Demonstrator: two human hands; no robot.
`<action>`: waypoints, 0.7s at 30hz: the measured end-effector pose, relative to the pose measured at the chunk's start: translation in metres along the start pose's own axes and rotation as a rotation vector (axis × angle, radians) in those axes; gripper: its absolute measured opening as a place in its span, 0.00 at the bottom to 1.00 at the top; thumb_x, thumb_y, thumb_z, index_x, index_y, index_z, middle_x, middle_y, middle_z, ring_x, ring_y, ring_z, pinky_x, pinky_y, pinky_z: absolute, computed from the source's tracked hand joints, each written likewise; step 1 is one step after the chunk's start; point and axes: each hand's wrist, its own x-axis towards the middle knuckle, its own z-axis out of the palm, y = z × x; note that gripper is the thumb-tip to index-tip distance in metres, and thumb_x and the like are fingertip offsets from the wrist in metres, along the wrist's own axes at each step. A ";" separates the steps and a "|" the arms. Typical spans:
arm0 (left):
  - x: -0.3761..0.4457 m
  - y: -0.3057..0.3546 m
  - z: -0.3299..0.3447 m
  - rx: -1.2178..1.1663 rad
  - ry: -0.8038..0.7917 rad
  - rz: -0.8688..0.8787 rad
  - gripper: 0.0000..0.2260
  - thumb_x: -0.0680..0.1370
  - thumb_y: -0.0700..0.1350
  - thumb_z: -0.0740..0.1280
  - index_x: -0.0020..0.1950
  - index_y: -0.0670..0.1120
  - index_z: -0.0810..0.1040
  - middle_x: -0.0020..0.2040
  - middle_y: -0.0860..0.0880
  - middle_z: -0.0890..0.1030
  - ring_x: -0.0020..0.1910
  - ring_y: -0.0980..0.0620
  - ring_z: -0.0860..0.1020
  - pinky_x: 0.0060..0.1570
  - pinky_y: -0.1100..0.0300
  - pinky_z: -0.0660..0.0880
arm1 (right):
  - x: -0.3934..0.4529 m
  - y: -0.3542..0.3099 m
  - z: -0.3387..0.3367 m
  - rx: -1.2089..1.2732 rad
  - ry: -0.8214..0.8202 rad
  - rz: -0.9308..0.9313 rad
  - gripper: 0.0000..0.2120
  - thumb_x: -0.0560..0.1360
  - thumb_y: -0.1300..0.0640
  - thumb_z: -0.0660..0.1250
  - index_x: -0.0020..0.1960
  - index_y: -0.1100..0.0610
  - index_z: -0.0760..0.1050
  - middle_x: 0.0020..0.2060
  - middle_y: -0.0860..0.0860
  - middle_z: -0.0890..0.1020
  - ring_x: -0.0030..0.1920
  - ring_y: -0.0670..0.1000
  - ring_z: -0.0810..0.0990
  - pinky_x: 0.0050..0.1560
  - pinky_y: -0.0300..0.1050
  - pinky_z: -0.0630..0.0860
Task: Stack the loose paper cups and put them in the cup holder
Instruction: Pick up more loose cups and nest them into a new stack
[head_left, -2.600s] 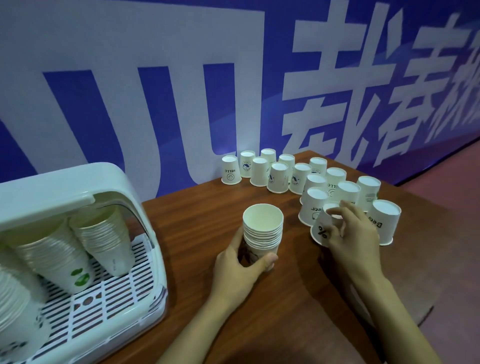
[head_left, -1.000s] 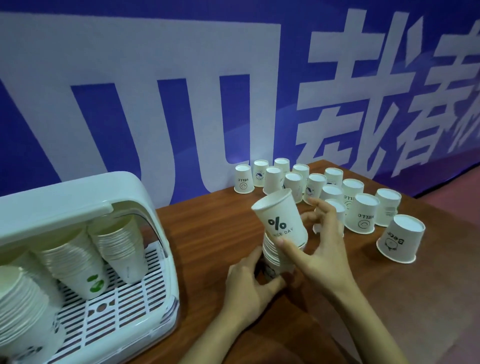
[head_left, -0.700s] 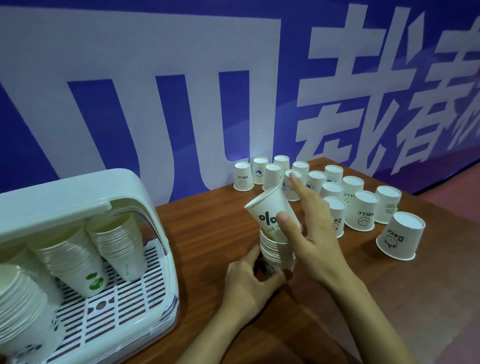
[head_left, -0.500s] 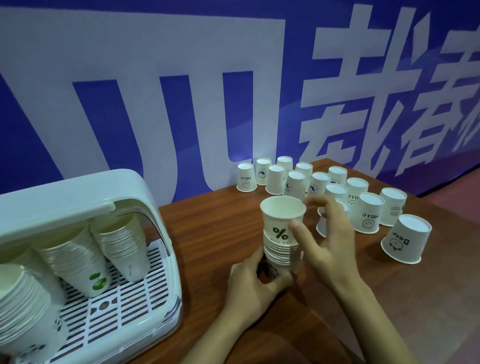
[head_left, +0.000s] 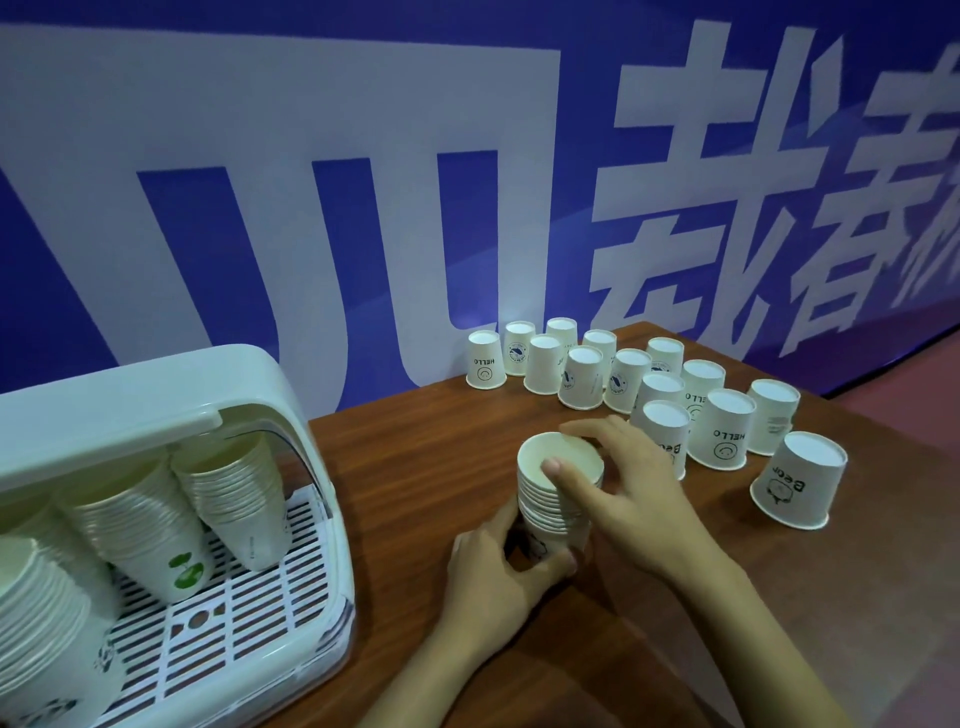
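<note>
Head view shows the left hand (head_left: 498, 577) gripping the base of the upright cup stack (head_left: 558, 499) on the wooden table (head_left: 415, 467). Right of the stack, the right hand (head_left: 623, 493) presses its top rim, thumb inside. Beyond the stack stand upside-down loose cups (head_left: 722, 431). Left of the stack sits the cup holder (head_left: 156, 395), holding stacks.
</note>
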 end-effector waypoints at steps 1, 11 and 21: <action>-0.001 0.000 0.000 0.004 0.000 0.002 0.28 0.67 0.65 0.77 0.66 0.68 0.76 0.56 0.69 0.84 0.58 0.63 0.82 0.63 0.48 0.76 | 0.001 0.001 -0.004 -0.003 0.022 0.012 0.26 0.71 0.25 0.61 0.55 0.43 0.81 0.48 0.37 0.81 0.54 0.47 0.76 0.58 0.59 0.73; 0.001 -0.006 0.003 0.033 0.004 -0.045 0.35 0.63 0.75 0.74 0.69 0.72 0.73 0.60 0.67 0.83 0.64 0.57 0.79 0.65 0.49 0.76 | 0.024 0.062 -0.016 -0.524 -0.051 0.390 0.41 0.79 0.42 0.67 0.83 0.45 0.46 0.80 0.55 0.62 0.74 0.62 0.66 0.69 0.65 0.65; 0.001 -0.006 0.002 0.025 -0.003 -0.052 0.37 0.64 0.76 0.74 0.72 0.72 0.71 0.62 0.66 0.82 0.66 0.55 0.78 0.67 0.48 0.76 | 0.011 0.071 -0.018 -0.491 0.057 0.449 0.26 0.73 0.44 0.75 0.66 0.50 0.72 0.67 0.61 0.73 0.65 0.66 0.71 0.62 0.57 0.69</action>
